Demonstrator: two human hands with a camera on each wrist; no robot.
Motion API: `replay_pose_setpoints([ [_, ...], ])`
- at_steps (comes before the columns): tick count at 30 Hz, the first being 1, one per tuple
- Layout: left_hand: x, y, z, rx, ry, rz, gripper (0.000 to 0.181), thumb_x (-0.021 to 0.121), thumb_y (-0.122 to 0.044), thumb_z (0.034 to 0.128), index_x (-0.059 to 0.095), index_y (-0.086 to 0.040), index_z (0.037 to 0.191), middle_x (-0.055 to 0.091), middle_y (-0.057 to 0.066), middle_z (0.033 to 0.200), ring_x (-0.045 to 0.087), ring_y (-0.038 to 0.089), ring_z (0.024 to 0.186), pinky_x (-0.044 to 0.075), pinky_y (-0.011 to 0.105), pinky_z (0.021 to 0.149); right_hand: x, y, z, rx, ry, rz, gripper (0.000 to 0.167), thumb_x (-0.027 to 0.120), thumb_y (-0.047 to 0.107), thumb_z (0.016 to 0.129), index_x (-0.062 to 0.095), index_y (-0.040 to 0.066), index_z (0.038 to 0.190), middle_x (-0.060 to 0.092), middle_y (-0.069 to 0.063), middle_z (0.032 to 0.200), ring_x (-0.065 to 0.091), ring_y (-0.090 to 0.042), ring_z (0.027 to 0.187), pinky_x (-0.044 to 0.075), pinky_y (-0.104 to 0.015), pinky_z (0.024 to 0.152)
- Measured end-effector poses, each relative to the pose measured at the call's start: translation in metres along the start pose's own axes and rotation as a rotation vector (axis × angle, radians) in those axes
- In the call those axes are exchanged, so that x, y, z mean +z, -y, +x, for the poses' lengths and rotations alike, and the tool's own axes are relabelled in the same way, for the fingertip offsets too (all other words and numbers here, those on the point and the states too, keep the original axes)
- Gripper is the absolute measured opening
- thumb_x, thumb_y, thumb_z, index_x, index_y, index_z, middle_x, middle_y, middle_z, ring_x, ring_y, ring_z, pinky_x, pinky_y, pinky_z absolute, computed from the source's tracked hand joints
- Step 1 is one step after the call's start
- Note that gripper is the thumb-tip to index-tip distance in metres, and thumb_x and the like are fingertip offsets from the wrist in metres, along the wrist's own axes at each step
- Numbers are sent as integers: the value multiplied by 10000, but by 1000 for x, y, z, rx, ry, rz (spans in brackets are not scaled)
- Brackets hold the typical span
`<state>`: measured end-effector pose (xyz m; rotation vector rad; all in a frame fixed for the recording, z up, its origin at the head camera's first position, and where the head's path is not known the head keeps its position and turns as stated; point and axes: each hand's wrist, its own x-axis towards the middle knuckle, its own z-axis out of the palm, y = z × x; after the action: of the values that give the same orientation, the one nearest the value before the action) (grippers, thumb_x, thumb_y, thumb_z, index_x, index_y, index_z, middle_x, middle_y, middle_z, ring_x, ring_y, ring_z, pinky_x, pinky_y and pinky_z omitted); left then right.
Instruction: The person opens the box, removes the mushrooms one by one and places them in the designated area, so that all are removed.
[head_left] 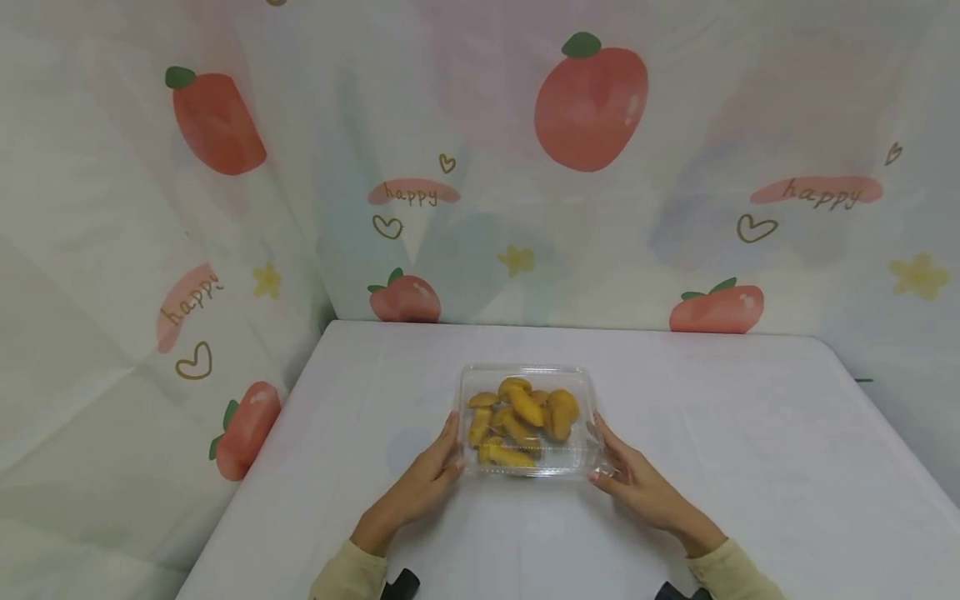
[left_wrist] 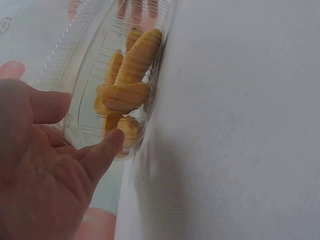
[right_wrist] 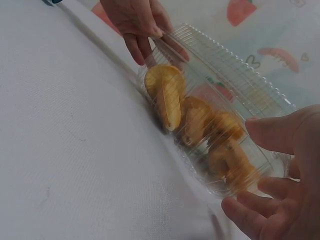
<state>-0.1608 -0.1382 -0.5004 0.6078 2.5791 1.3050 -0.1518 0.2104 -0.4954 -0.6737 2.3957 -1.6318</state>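
Observation:
A clear plastic container (head_left: 566, 454) with its lid down lies flat near the middle of the white table. Inside are several yellow-brown mushrooms (head_left: 517, 425), seen through the plastic. At the container's left side, my left hand (head_left: 423, 479) holds it, the thumb on the upper edge and a finger low against the wall in the left wrist view; the other fingers are partly hidden. On the opposite side my right hand (head_left: 641, 487) grips the end, thumb above and fingers lower down. Whether the container's base touches the table, I cannot tell.
The white table (head_left: 750, 433) spreads around the container. A fabric backdrop (head_left: 480, 108) printed with peaches, hearts and "happy" rises behind it and along the left. Dark wrist devices (head_left: 401, 585) show beside the sleeves at the bottom.

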Motion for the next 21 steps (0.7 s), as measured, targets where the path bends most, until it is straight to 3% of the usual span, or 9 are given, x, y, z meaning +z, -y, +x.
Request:
replay_pose_setpoints([
  [6,0,-1,1,11,9,-5,700,443,-89,1061,20,-2,1612,11,178,1701,83,334,1580,139,536,1244,0,-2,-2,-25,-28,-94,803,612,95,997,99,-66,1593,153,-379,1612,187,-583,1411,345,-78,1024],
  [13,0,-2,1,15,3,-22,702,447,-85,1057,24,11,1609,8,191,1698,75,340,1579,137,536,1241,8,-3,-4,-34,-103,-183,767,581,117,1018,118,37,1625,276,-336,1601,218,-342,1463,278,-115,1070],
  [16,1,-1,1,11,-9,-20,701,452,-78,1052,37,12,1609,15,182,1700,82,330,1581,139,519,1244,10,-5,-3,-51,-134,-208,714,544,103,1034,144,35,1622,331,-320,1584,294,-337,1448,283,-90,1071],
  [21,5,2,0,13,-15,-30,694,452,-120,1069,37,8,1611,-4,170,1706,64,314,1585,125,478,1249,7,-6,-3,-117,-150,-188,648,509,18,1030,184,-61,1585,411,-372,1507,432,-273,1389,368,-57,1016],
])
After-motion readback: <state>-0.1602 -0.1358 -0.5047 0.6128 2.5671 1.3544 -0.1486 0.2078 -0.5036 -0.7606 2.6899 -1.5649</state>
